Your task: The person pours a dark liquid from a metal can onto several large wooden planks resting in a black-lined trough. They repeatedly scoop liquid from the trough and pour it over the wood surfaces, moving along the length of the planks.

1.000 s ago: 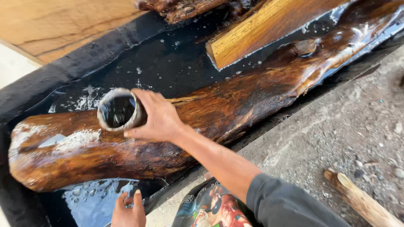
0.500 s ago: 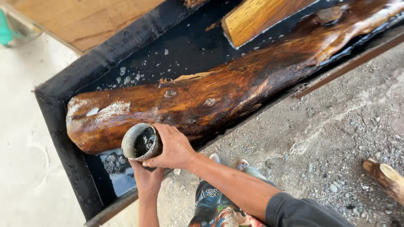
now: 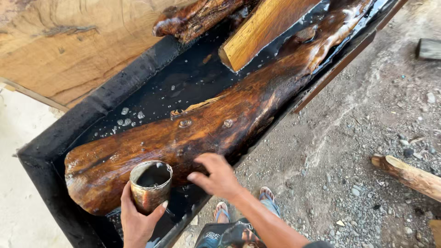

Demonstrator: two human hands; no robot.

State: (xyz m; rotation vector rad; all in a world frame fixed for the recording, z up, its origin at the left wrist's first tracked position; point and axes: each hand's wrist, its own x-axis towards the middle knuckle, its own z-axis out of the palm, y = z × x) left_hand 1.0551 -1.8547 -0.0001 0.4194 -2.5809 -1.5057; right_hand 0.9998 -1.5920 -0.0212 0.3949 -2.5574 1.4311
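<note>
Black trough (image 3: 82, 115): left hand (image 3: 138, 220) grip holds upright can (image 3: 150, 186), mouth up; right hand (image 3: 218, 177) open.

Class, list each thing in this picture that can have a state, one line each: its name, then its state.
Left hand: closed around the metal can.
Metal can: upright, open-topped, dark inside.
Right hand: open, empty, over the large log.
Large log: wet, glossy, lying in the trough.
Black trough: holding dark liquid with bubbles.
Pale plank: one end dipped in the liquid.
</note>
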